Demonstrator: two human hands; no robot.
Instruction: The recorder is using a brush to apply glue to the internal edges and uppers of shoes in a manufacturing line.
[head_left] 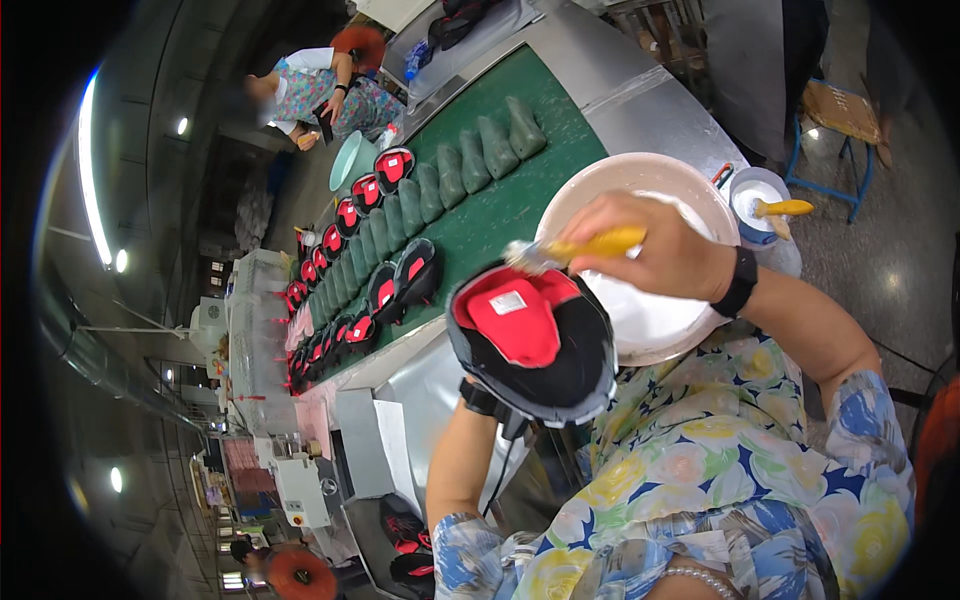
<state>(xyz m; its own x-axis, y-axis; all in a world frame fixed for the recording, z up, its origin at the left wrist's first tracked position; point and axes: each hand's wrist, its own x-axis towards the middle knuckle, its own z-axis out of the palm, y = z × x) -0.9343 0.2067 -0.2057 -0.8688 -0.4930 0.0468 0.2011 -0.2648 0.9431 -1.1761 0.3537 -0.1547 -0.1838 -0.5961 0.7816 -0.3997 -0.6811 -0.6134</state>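
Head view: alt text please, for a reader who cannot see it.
The left hand holds a black shoe upper with red insole up, while the right hand touches a yellow-handled brush to it above a white basin, beside a green conveyor belt.

green belt point(505, 210) carries rows of red-and-black shoe uppers point(392, 168) and green lasts point(497, 145).

Matt green conveyor belt point(500, 215), brushed metal table edge point(640, 105), glossy plastic basin point(640, 170), yellow plastic-handled brush point(590, 245).
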